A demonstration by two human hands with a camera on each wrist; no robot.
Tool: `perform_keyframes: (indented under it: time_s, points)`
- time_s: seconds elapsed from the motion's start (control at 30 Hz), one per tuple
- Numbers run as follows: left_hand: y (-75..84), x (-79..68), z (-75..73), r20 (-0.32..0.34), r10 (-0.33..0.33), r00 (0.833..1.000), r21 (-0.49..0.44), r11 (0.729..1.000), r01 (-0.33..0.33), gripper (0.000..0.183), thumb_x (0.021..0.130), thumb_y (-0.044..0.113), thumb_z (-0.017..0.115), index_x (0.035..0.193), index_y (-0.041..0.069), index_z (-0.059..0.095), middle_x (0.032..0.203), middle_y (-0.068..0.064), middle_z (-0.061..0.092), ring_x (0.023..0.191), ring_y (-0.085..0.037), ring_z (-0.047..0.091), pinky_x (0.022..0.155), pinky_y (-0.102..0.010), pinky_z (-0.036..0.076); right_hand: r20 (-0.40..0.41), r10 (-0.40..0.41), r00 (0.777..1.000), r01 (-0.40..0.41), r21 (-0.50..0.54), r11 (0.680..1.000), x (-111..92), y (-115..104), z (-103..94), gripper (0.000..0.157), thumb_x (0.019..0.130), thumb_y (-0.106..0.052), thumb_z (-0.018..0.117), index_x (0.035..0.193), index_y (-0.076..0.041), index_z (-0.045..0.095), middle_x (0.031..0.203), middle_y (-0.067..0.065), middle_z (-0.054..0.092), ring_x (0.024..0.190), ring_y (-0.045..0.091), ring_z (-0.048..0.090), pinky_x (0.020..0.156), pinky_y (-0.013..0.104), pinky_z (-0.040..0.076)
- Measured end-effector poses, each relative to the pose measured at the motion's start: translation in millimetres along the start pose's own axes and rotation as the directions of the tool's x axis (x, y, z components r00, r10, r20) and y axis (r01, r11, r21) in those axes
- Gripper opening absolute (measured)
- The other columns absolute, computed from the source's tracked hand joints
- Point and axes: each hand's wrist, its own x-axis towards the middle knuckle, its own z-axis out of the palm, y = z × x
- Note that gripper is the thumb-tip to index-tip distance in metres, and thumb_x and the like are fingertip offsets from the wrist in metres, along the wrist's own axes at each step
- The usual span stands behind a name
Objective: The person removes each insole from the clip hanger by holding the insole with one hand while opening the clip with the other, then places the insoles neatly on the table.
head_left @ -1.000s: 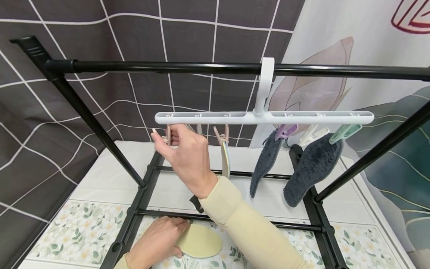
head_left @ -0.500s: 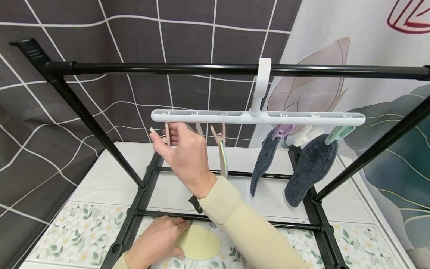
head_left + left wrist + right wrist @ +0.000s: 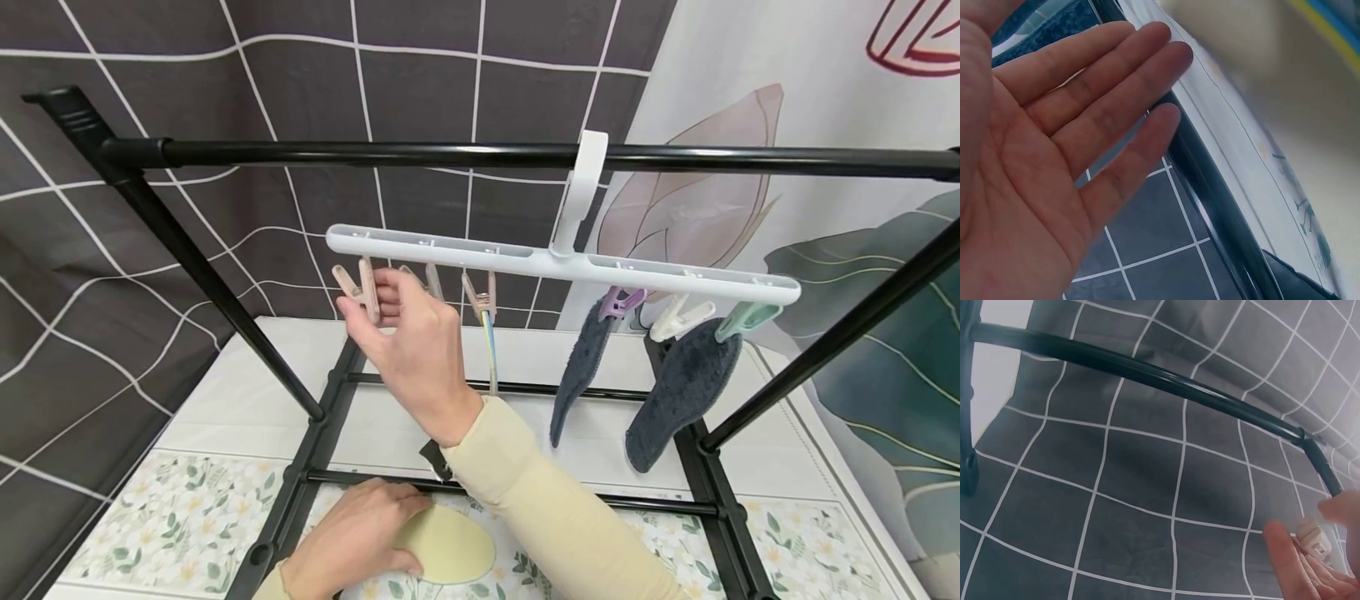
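Observation:
My right hand [image 3: 420, 342] reaches up to the white clip hanger [image 3: 450, 252] and has its thumb and fingers around the lower end of a beige clothespin [image 3: 367, 287] at the hanger's left end. The clothespin's upper handles stand apart. In the right wrist view, the clothespin [image 3: 1316, 540] sits between thumb and fingertips. Below, my left hand [image 3: 360, 533] lies at the left edge of a pale yellow insole [image 3: 450, 546], thumb overlapping it. The left wrist view shows that left hand [image 3: 1072, 125] palm-side, fingers nearly straight.
The hanger hooks over a black rack's top bar [image 3: 360, 153]. Two dark fuzzy insoles [image 3: 678, 392] hang at right from purple, white and green clothespins. A striped-edge insole [image 3: 491, 350] hangs edge-on near the middle. Lower black bars [image 3: 375, 477] cross above the floral tablecloth [image 3: 202, 492].
The hanger has tilted, left end up and right end down. The held clothespin has risen slightly, and its handles have spread apart as my right thumb slid lower. The left hand has barely moved.

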Motion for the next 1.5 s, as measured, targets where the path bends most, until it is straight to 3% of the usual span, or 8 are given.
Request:
perform_keyframes:
  time_s: [0.4,0.6,0.73,0.87,1.0,1.13,1.37,1.5]
  points:
    - [-7.4,13.3,-4.3,-0.080,0.017,0.997,-0.125,0.992,-0.027,0.057,0.060,0.056,0.076,0.100,0.015,0.071,0.093,0.010,0.062,0.081,-0.006,0.059,0.073,-0.028,0.050,0.002,0.023,1.000,-0.023,0.024,0.999,-1.8,-2.3,-3.2,0.023,0.086,-0.014,0.064,0.099,0.005,0.060,0.089,0.012,0.069,0.074,0.009,0.067,0.069,0.008,0.048]
    - [-14.4,23.4,-10.3,-0.150,0.008,0.989,-0.168,0.985,-0.034,0.045,0.062,0.052,0.078,0.089,0.017,0.069,0.085,0.013,0.058,0.074,-0.002,0.054,0.068,-0.025,0.048,0.021,0.046,0.999,-0.047,0.016,0.999,-9.2,-5.7,-12.6,0.025,0.086,-0.017,0.065,0.101,0.003,0.061,0.091,0.010,0.068,0.077,0.006,0.066,0.071,0.010,0.049]
    - [-15.0,31.1,-14.3,-0.201,0.002,0.980,-0.173,0.984,-0.037,0.051,0.062,0.051,0.078,0.100,0.019,0.066,0.094,0.014,0.059,0.082,-0.002,0.055,0.072,-0.024,0.048,0.030,0.036,0.999,-0.037,0.043,0.998,-11.5,-7.2,-18.1,0.023,0.087,-0.015,0.064,0.101,0.003,0.061,0.094,0.010,0.068,0.079,0.006,0.066,0.073,0.011,0.049]
    - [-12.6,38.3,-16.6,-0.216,-0.042,0.975,-0.213,0.977,-0.005,0.063,0.064,0.048,0.078,0.119,0.024,0.058,0.111,0.014,0.057,0.098,-0.003,0.056,0.082,-0.026,0.048,0.045,0.036,0.998,-0.038,0.055,0.998,-13.2,-7.2,-21.6,0.022,0.088,-0.015,0.064,0.103,0.001,0.062,0.096,0.008,0.069,0.081,0.004,0.066,0.074,0.012,0.049]
    - [-10.6,45.0,-18.7,-0.223,-0.118,0.968,-0.261,0.964,0.058,0.068,0.062,0.037,0.082,0.123,0.023,0.053,0.118,0.015,0.053,0.105,-0.004,0.053,0.085,-0.027,0.046,0.051,0.032,0.998,-0.034,0.051,0.998,-15.9,-6.9,-25.2,0.021,0.088,-0.015,0.064,0.102,0.000,0.063,0.096,0.007,0.069,0.082,0.004,0.066,0.075,0.012,0.049]
    - [-11.1,51.0,-22.6,-0.242,-0.201,0.949,-0.318,0.941,0.118,0.073,0.061,0.027,0.083,0.127,0.023,0.050,0.123,0.015,0.052,0.108,-0.004,0.052,0.086,-0.028,0.047,0.035,0.011,0.999,-0.014,0.068,0.998,-19.0,-7.8,-32.6,0.019,0.087,-0.011,0.064,0.102,0.001,0.063,0.095,0.008,0.069,0.085,0.007,0.066,0.075,0.014,0.050]
    - [-9.6,65.3,-31.1,-0.265,-0.240,0.934,-0.428,0.897,0.109,0.080,0.069,0.051,0.075,0.137,0.030,0.040,0.134,0.013,0.046,0.115,-0.010,0.049,0.089,-0.033,0.046,-0.021,-0.019,1.000,0.021,0.108,0.994,-21.4,-13.0,-53.7,0.019,0.084,-0.005,0.066,0.100,0.004,0.063,0.090,0.012,0.069,0.083,0.012,0.067,0.072,0.019,0.053]
    - [-7.4,71.4,-33.4,-0.282,-0.271,0.920,-0.465,0.878,0.116,0.082,0.067,0.052,0.076,0.137,0.030,0.039,0.130,0.012,0.047,0.115,-0.010,0.048,0.091,-0.033,0.044,-0.061,-0.037,0.997,0.043,0.109,0.993,-20.8,-14.9,-64.2,0.023,0.081,-0.005,0.070,0.099,0.006,0.062,0.088,0.013,0.069,0.081,0.016,0.068,0.070,0.021,0.054]
